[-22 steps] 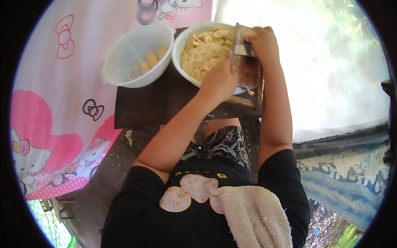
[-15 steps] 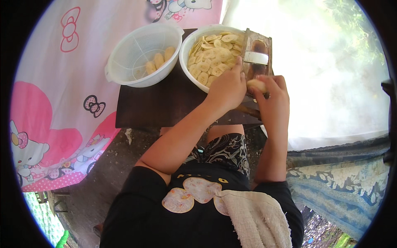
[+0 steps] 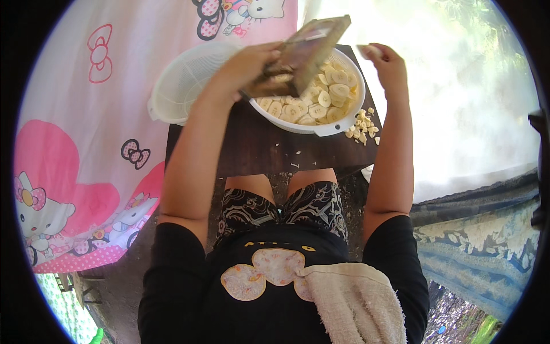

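Note:
My left hand (image 3: 247, 64) grips a wooden slicer (image 3: 312, 49) by its side and holds it tilted in the air above a white perforated basin (image 3: 332, 129). Inside that basin lies a heap of pale banana slices (image 3: 321, 97), partly covered by the slicer. Off to the right of the basin, my right hand (image 3: 389, 67) is raised, its fingers pinched round a small pale banana piece (image 3: 373, 52). A second white colander (image 3: 172, 86) stands at the left, half behind my left forearm; what lies in its right part is hidden.
Both containers stand on a dark table (image 3: 246, 149). Small banana ends (image 3: 363, 127) are piled at its right edge. A pink printed curtain (image 3: 74, 137) hangs at the left, a bright white sheet (image 3: 458, 114) at the right. A towel (image 3: 349, 298) lies on my shirt.
My left hand has lifted the slicer off the basin's right side and tilted it leftward over the slices. My right hand has moved up and right, away from the slicer, with the banana piece.

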### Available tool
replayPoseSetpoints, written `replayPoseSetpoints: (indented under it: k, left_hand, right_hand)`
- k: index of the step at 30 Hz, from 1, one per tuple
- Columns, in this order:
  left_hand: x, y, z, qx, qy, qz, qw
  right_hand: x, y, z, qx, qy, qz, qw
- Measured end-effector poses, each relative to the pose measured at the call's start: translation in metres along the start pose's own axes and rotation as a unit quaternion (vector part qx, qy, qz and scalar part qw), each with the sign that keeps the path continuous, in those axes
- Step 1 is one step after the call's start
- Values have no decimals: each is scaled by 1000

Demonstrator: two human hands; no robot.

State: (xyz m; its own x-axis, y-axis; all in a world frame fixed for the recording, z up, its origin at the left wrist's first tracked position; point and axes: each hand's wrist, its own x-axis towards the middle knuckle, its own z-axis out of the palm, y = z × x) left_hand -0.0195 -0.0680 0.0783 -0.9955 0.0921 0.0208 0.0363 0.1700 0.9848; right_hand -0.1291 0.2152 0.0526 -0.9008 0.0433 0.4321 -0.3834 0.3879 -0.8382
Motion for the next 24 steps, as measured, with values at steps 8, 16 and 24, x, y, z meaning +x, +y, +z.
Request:
replayPoseSetpoints:
  k: [8,16,24]
  left_hand:
    - [0,-9,6,-174,-18,-59,983]
    - [7,-65,97,219,111,72,967]
    - [-3,-62,92,194,125,49,972]
  right_hand:
    - [-27,13,18,60,18,51,997]
    - [-62,-24,7,-102,-18,-9,995]
    - [-134,-50,15,-245,-102,-147,953]
